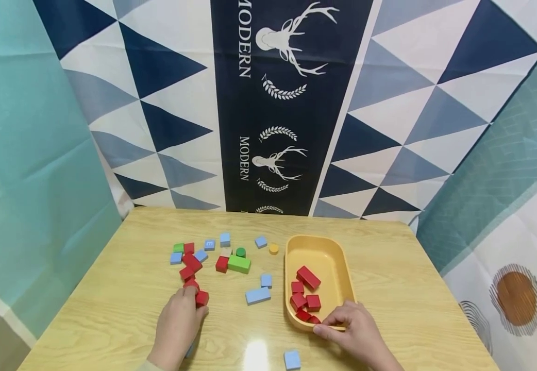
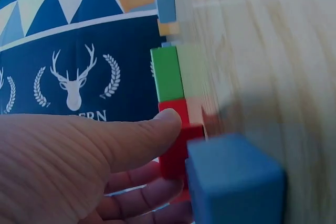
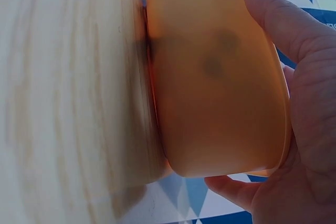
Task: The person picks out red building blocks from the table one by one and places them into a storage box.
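My left hand (image 1: pixel 179 319) is at the near end of a cluster of red blocks (image 1: pixel 192 263), its thumb and fingers around a red cube (image 1: pixel 202 299). In the left wrist view the thumb lies across that red block (image 2: pixel 172 156), and a blue block (image 2: pixel 233 177) stands close by. My right hand (image 1: pixel 356 330) grips the near right corner of a yellow plastic tray (image 1: pixel 335 278), thumb on the rim. Several red blocks, one of them long (image 1: pixel 308 277), lie in the tray's left and near part. The right wrist view shows the tray's outer wall (image 3: pixel 215 108) beside the palm.
Left of the tray lie a long blue block (image 1: pixel 257 296), a green block (image 1: pixel 239 264), a yellow disc (image 1: pixel 273 249) and several small blue blocks. One blue block (image 1: pixel 292 360) sits near the front edge of the wooden table (image 1: pixel 389 268). A patterned cloth (image 1: pixel 291 113) hangs behind.
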`<state>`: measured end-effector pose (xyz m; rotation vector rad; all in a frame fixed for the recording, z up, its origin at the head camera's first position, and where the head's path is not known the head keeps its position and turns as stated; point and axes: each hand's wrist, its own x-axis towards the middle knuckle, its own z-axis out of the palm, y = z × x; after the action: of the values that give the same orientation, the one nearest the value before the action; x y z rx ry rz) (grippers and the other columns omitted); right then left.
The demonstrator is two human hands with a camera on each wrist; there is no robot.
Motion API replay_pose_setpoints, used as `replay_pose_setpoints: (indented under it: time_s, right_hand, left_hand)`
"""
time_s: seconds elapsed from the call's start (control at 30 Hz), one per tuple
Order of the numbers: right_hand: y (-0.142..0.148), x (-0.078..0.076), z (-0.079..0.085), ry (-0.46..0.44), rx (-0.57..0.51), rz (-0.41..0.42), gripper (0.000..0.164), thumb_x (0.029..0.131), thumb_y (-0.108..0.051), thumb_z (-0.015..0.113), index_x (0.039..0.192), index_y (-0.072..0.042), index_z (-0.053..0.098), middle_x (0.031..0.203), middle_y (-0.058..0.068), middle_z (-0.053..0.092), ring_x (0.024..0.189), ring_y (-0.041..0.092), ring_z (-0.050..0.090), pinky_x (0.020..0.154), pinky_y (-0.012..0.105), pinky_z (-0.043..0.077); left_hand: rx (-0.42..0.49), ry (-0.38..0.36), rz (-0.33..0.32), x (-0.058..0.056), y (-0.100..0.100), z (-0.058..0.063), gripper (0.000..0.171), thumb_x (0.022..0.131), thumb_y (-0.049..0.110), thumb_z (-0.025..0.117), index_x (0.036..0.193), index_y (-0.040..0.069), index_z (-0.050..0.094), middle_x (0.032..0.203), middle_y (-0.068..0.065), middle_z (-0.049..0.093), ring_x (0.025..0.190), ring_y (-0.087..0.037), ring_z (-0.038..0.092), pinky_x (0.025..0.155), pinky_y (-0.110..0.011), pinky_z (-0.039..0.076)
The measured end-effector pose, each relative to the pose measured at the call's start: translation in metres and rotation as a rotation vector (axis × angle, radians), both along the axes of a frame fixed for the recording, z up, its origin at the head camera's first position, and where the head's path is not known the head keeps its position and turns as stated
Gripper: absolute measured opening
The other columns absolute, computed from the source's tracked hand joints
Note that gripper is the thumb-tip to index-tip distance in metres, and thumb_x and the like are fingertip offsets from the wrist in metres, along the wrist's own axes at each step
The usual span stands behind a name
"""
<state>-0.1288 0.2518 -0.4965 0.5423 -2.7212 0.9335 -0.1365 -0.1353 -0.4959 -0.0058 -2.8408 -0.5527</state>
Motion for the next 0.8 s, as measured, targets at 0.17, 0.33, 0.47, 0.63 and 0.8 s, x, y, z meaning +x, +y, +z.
replay_pose_setpoints:
  time_s: [0.17,0.33,0.47,0.63,0.8]
  right_hand:
    - [-0.001,0.002,-0.003,-0.030,-0.007,-0.020,0.017,0.073,-0.060,0.078,0.066,-0.047,0.068,0.066,-0.027,0.058,0.067,0.006,0.047,0.062,0.027,0.037]
    - [0.000,0.000,-0.003,0.013,-0.015,-0.008,0.017,0.072,-0.057,0.080,0.067,-0.047,0.067,0.065,-0.029,0.058,0.066,0.005,0.047,0.063,0.028,0.036]
    - [0.000,-0.002,-0.003,0.031,-0.015,0.008,0.017,0.072,-0.057,0.080,0.067,-0.048,0.067,0.065,-0.030,0.057,0.066,0.005,0.046,0.062,0.028,0.036]
    - [0.000,-0.001,-0.003,0.007,-0.016,0.002,0.017,0.072,-0.059,0.079,0.066,-0.048,0.067,0.065,-0.029,0.057,0.066,0.004,0.046,0.063,0.028,0.036]
    - [0.001,0.000,-0.003,0.013,-0.020,0.001,0.017,0.073,-0.058,0.079,0.066,-0.048,0.067,0.065,-0.030,0.058,0.066,0.004,0.046,0.063,0.029,0.036]
  left_hand:
    - [-0.060,0.046,-0.047,-0.004,0.010,-0.004,0.043,0.073,0.027,0.087,0.100,-0.001,0.068,0.082,-0.012,0.066,0.071,-0.027,0.060,0.059,-0.043,0.052]
    - [-0.064,0.023,-0.081,-0.011,0.023,-0.006,0.040,0.073,0.029,0.087,0.095,0.004,0.065,0.073,-0.005,0.061,0.065,-0.022,0.056,0.055,-0.039,0.048]
    - [-0.055,0.008,-0.123,-0.012,0.030,-0.006,0.038,0.072,0.030,0.088,0.092,0.008,0.065,0.069,-0.002,0.061,0.060,-0.019,0.055,0.053,-0.038,0.047]
    - [0.001,0.039,-0.198,-0.010,0.045,0.003,0.035,0.074,0.030,0.087,0.095,0.011,0.067,0.075,0.001,0.064,0.065,-0.016,0.055,0.060,-0.037,0.048]
    - [0.117,0.127,-0.366,-0.009,0.074,0.027,0.032,0.079,0.028,0.083,0.103,0.014,0.068,0.085,0.006,0.066,0.076,-0.013,0.056,0.071,-0.037,0.052]
